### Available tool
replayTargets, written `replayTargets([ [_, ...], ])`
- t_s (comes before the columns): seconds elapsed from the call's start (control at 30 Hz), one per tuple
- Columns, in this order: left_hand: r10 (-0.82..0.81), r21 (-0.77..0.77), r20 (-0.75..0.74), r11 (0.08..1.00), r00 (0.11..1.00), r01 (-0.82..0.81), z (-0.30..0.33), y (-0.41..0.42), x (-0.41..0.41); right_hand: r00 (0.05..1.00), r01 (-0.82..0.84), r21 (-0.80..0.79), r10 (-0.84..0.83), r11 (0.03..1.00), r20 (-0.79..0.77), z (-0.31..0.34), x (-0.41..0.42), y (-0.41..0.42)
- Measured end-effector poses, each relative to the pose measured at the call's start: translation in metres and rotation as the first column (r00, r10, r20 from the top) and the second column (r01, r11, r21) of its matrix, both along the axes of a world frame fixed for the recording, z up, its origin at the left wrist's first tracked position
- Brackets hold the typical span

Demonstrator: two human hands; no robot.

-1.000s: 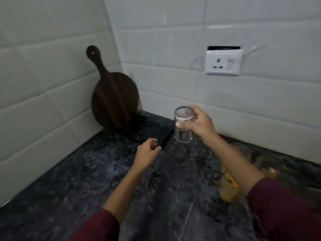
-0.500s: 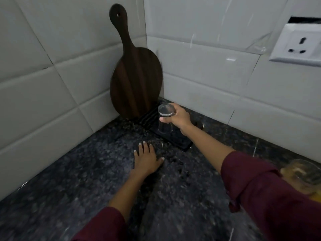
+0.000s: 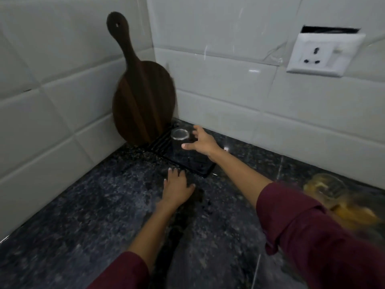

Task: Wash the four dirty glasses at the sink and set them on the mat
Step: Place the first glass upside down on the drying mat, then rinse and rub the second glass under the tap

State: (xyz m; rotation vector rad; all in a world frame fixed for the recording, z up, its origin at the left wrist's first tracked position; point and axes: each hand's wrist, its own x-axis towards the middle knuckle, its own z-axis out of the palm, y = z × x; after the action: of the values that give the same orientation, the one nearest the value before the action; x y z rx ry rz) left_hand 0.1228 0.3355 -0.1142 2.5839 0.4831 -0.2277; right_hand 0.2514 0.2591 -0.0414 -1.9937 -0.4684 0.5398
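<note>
In a white-tiled corner, a dark speckled counter [image 3: 83, 215] carries the black mat [image 3: 193, 163]. The clean glass [image 3: 179, 139] stands inverted there, just beyond the right hand [image 3: 201, 142], whose grip is wide, fingers spread. The left hand [image 3: 177, 187] lies flat nearby. Best withdraw straight back, without nudging the glass.

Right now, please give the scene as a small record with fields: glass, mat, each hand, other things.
glass: upside down on the mat, near the corner
mat: black, ribbed, on the counter
right hand: open beside the glass, fingers spread
left hand: flat on the counter
board: leaning on the wall
dirty glasses: right edge, blurred
</note>
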Motion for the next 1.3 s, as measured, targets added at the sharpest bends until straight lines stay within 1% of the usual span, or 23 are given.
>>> replayTargets([
  [0.1, -0.118, -0.170, 0.222, 0.973, 0.968, 0.158, 0.027, -0.054, -0.003, 0.997, 0.071, 0.112, -0.067, 0.991, -0.036, 0.024, -0.028, -0.051],
  [0.17, -0.199, -0.282, 0.319, 0.914, 0.927, 0.293, 0.045, -0.098, -0.012, 0.993, 0.121, 0.168, -0.119, 0.978, -0.025, 0.040, -0.050, -0.101],
  [0.23, -0.283, -0.366, 0.352, 0.836, 0.892, 0.410, 0.049, -0.138, -0.024, 0.986, 0.168, 0.216, -0.166, 0.962, -0.030, 0.054, -0.073, -0.153],
  [0.27, -0.337, -0.393, 0.339, 0.797, 0.878, 0.458, 0.047, -0.158, -0.029, 0.979, 0.204, 0.240, -0.201, 0.949, -0.037, 0.059, -0.085, -0.183],
  [0.33, -0.401, -0.450, 0.299, 0.741, 0.866, 0.498, 0.037, -0.196, -0.037, 0.962, 0.272, 0.277, -0.266, 0.922, -0.059, 0.065, -0.110, -0.243],
  [0.37, -0.397, -0.486, 0.285, 0.724, 0.872, 0.489, 0.032, -0.213, -0.041, 0.954, 0.299, 0.289, -0.292, 0.910, -0.068, 0.067, -0.122, -0.270],
  [0.43, -0.319, -0.554, 0.277, 0.718, 0.906, 0.422, 0.024, -0.235, -0.047, 0.933, 0.359, 0.313, -0.350, 0.879, -0.088, 0.068, -0.140, -0.311],
  [0.5, -0.202, -0.626, 0.289, 0.700, 0.936, 0.345, 0.018, -0.262, -0.052, 0.899, 0.434, 0.321, -0.427, 0.842, -0.094, 0.064, -0.161, -0.361],
  [0.57, -0.083, -0.666, 0.297, 0.695, 0.951, 0.269, 0.012, -0.281, -0.054, 0.867, 0.494, 0.318, -0.487, 0.809, -0.109, 0.058, -0.176, -0.401],
  [0.67, 0.075, -0.627, 0.334, 0.762, 0.940, 0.162, 0.013, -0.302, -0.056, 0.825, 0.562, 0.292, -0.551, 0.774, -0.126, 0.047, -0.189, -0.448],
  [0.73, 0.129, -0.597, 0.356, 0.793, 0.926, 0.120, 0.015, -0.310, -0.057, 0.795, 0.601, 0.273, -0.599, 0.752, -0.100, 0.041, -0.190, -0.471],
  [0.8, 0.111, -0.554, 0.389, 0.822, 0.915, 0.136, 0.017, -0.317, -0.059, 0.733, 0.660, 0.272, -0.679, 0.701, -0.027, 0.037, -0.186, -0.495],
  [0.83, 0.088, -0.529, 0.407, 0.834, 0.909, 0.156, 0.018, -0.321, -0.060, 0.675, 0.702, 0.249, -0.735, 0.667, 0.067, 0.034, -0.183, -0.508],
  [0.9, 0.033, -0.497, 0.429, 0.843, 0.903, 0.205, 0.022, -0.336, -0.065, 0.514, 0.799, 0.161, -0.797, 0.579, 0.316, 0.031, -0.172, -0.533],
  [0.93, 0.005, -0.486, 0.438, 0.842, 0.899, 0.232, 0.024, -0.347, -0.066, 0.442, 0.836, 0.126, -0.791, 0.534, 0.423, 0.031, -0.165, -0.545],
  [0.97, -0.027, -0.479, 0.447, 0.837, 0.894, 0.265, 0.029, -0.362, -0.068, 0.403, 0.857, 0.090, -0.769, 0.507, 0.497, 0.032, -0.156, -0.555],
  [1.0, -0.058, -0.475, 0.452, 0.828, 0.890, 0.296, 0.035, -0.377, -0.069, 0.402, 0.867, 0.037, -0.743, 0.496, 0.535, 0.034, -0.146, -0.564],
  [1.03, -0.093, -0.473, 0.457, 0.817, 0.885, 0.330, 0.040, -0.393, -0.069, 0.431, 0.867, -0.032, -0.716, 0.498, 0.549, 0.037, -0.135, -0.570],
  [1.1, -0.155, -0.482, 0.466, 0.781, 0.871, 0.397, 0.048, -0.423, -0.069, 0.521, 0.838, -0.171, -0.665, 0.519, 0.535, 0.042, -0.115, -0.573],
  [1.13, -0.173, -0.492, 0.465, 0.765, 0.868, 0.416, 0.049, -0.436, -0.069, 0.547, 0.825, -0.212, -0.649, 0.523, 0.529, 0.042, -0.107, -0.573],
  [1.17, -0.184, -0.505, 0.464, 0.748, 0.867, 0.429, 0.050, -0.447, -0.068, 0.549, 0.826, -0.232, -0.638, 0.514, 0.539, 0.042, -0.101, -0.573],
  [1.23, -0.188, -0.539, 0.457, 0.719, 0.870, 0.439, 0.049, -0.463, -0.065, 0.510, 0.851, -0.260, -0.599, 0.457, 0.617, 0.041, -0.094, -0.574],
  [1.3, -0.208, -0.547, 0.439, 0.709, 0.874, 0.444, 0.048, -0.473, -0.061, 0.492, 0.857, -0.292, -0.506, 0.425, 0.708, 0.038, -0.091, -0.578],
])
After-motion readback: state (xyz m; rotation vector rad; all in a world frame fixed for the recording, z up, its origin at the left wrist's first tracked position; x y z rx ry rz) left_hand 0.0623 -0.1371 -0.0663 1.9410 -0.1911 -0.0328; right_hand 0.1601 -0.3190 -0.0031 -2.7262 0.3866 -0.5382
